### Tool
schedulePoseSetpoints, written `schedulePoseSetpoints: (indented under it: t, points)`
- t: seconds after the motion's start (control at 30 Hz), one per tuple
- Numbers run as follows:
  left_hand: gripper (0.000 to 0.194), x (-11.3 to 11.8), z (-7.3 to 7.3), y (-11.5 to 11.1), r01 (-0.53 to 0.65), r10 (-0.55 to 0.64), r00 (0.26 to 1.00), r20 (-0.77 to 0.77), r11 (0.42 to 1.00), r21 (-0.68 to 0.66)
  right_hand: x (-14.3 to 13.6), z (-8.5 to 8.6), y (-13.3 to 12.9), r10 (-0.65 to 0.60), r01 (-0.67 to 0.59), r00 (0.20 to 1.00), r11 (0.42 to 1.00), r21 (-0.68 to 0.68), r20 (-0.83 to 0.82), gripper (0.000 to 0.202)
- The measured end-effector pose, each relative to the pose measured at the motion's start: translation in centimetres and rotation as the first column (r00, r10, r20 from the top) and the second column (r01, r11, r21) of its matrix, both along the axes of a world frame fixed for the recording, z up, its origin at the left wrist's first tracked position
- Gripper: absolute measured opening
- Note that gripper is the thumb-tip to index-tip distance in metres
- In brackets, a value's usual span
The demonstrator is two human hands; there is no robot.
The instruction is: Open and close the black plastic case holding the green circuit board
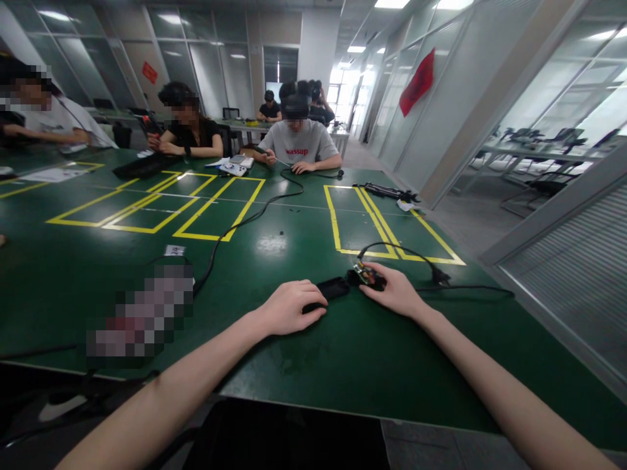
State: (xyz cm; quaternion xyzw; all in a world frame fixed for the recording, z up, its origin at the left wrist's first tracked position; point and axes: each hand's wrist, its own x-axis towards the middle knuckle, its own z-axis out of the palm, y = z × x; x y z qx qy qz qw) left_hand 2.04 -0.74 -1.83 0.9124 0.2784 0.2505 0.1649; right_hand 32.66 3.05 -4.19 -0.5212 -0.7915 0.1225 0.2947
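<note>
On the green table, my left hand (292,307) is closed around the near end of a long black plastic piece (336,288), perhaps a casing; its fingers hide that end. To the right of it, my right hand (394,290) grips a small circuit board (363,273) between thumb and fingers. Dark parts sit under and beside the board, partly covered by the fingers. The board's left side is close to the far end of the black piece; whether they touch I cannot tell. A black cord with a plug (439,277) curves behind my right hand.
A pixelated long object (142,313) lies at the left, with a small numbered label (175,250) behind it. A black cable (255,215) runs across the table (274,365). Yellow tape rectangles (333,222) mark its surface. Co-workers (300,140) sit opposite; a folded black tripod-like item (389,191) lies far right.
</note>
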Motion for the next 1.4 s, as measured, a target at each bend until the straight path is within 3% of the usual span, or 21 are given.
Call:
schedulePoseSetpoints:
  t: [0.07, 0.17, 0.33, 0.47, 0.57, 0.7, 0.87, 1.03, 1.17, 1.33, 1.4]
  points:
    - [0.013, 0.0, 0.0, -0.1, -0.027, 0.026, 1.000, 0.017, 0.999, 0.020, -1.5, 0.6, -1.1, 0.208, -0.208, 0.978, 0.978, 0.000, 0.011, 0.050]
    - [0.015, 0.1, 0.2, -0.3, -0.064, 0.061, 0.996, 0.062, 0.997, 0.046, -3.9, 1.6, -3.1, 0.449, -0.447, 0.893, 0.894, -0.037, 0.046, 0.042]
    - [0.015, -0.6, 0.9, 0.2, -0.102, 0.095, 0.993, 0.069, 0.988, 0.112, -7.0, 2.3, -5.8, 0.617, -0.609, 0.783, 0.787, -0.098, 0.083, 0.037]
    - [0.007, -2.1, 1.0, 1.4, -0.228, 0.231, 0.973, -0.012, 0.967, 0.114, -7.4, 1.9, -5.8, 0.558, -0.553, 0.826, 0.829, -0.081, 0.071, 0.046]
    - [0.012, -3.1, 0.8, 2.2, -0.326, 0.339, 0.935, -0.106, 0.937, 0.123, -6.8, 1.3, -4.7, 0.416, -0.415, 0.908, 0.909, -0.024, 0.045, 0.047]
    - [0.014, -3.4, 0.6, 2.4, -0.369, 0.373, 0.913, -0.166, 0.928, 0.054, -5.6, 0.9, -3.2, 0.247, -0.247, 0.969, 0.969, 0.019, 0.022, 0.037]
    - [0.009, -2.4, 0.3, 1.9, -0.356, 0.352, 0.934, -0.063, 0.930, -0.085, -4.9, 1.0, -2.7, 0.166, -0.168, 0.985, 0.985, 0.047, 0.040, 0.029]
    - [0.023, -1.6, -0.2, 1.7, -0.342, 0.352, 0.934, 0.055, 0.930, -0.137, -5.8, 1.0, -3.4, 0.094, -0.094, 0.996, 0.995, 0.022, 0.009, 0.025]
    - [0.025, -1.5, 0.0, 1.5, -0.364, 0.362, 0.931, -0.033, 0.928, -0.082, -6.9, 0.9, -3.7, 0.154, -0.153, 0.986, 0.988, 0.014, -0.058, 0.023]
    - [0.006, -2.2, 1.1, 1.6, -0.391, 0.377, 0.901, -0.216, 0.920, -0.025, -8.7, 1.0, -2.4, 0.213, -0.217, 0.970, 0.976, -0.023, -0.117, 0.020]
    - [0.017, -2.6, 1.3, 1.7, -0.393, 0.366, 0.891, -0.271, 0.918, -0.051, -9.5, 0.9, -1.9, 0.173, -0.183, 0.974, 0.981, -0.058, -0.148, 0.018]
